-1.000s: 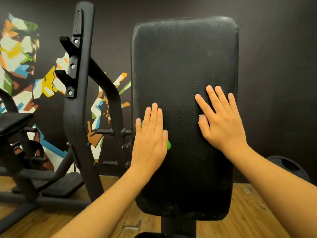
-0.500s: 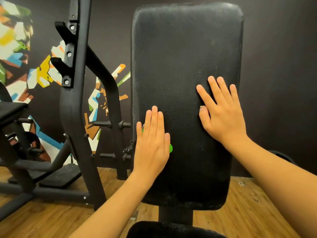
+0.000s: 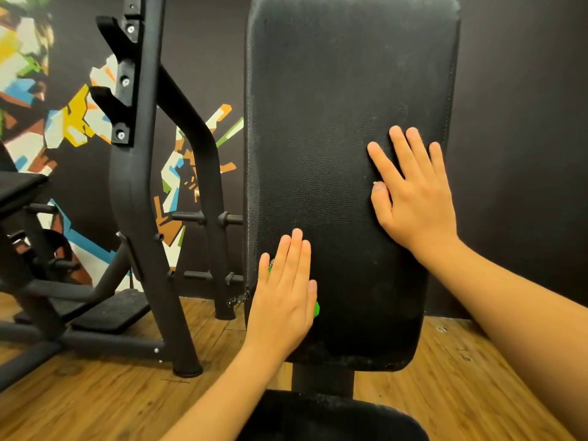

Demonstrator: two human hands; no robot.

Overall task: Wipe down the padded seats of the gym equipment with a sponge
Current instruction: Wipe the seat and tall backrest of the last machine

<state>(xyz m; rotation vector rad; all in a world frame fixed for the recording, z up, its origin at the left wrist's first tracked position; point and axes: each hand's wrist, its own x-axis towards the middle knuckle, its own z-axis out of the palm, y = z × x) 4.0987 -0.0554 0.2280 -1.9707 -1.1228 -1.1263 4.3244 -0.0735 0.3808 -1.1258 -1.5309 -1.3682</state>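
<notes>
A tall black padded backrest [image 3: 334, 106] stands upright before me. My left hand [image 3: 283, 297] lies flat on its lower left part with straight fingers, pressing a green sponge [image 3: 315, 308] against the pad; only slivers of green show at the hand's edges. My right hand [image 3: 413, 192] rests flat on the right side of the pad, fingers spread and holding nothing. Below the backrest, the front of a black padded seat [image 3: 334, 418] shows at the bottom edge.
A black steel rack upright [image 3: 133, 186] with bar hooks stands to the left, its foot on the wooden floor [image 3: 95, 402]. Another black bench [image 3: 19, 186] sits at far left. A dark wall with a colourful mural [image 3: 63, 122] is behind.
My left hand has slid the sponge down the pad's left side. The view has dropped, so the seat now shows below. My right hand stays on the pad.
</notes>
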